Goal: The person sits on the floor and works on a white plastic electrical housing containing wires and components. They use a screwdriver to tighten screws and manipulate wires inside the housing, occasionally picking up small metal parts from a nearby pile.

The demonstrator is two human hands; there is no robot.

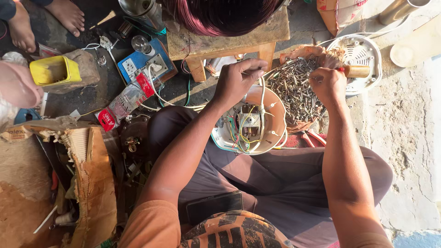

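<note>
My left hand (236,79) pinches something thin, its kind unclear, above the far rim of a round white housing (250,121) that rests on my lap, with coloured wires and a small switch block inside. My right hand (327,82) grips a screwdriver with a wooden handle (357,71) and reaches into a pile of loose screws and bolts (294,87) lying in an open container beside the housing. A white round vented cover (360,53) sits just beyond my right hand.
A wooden stool (229,39) carrying a coil of copper wire (220,14) stands ahead. A blue switchboard (144,64), a yellow box (53,70), torn cardboard (94,183) and another person's bare feet (46,18) are at left. A phone (213,206) lies on my lap.
</note>
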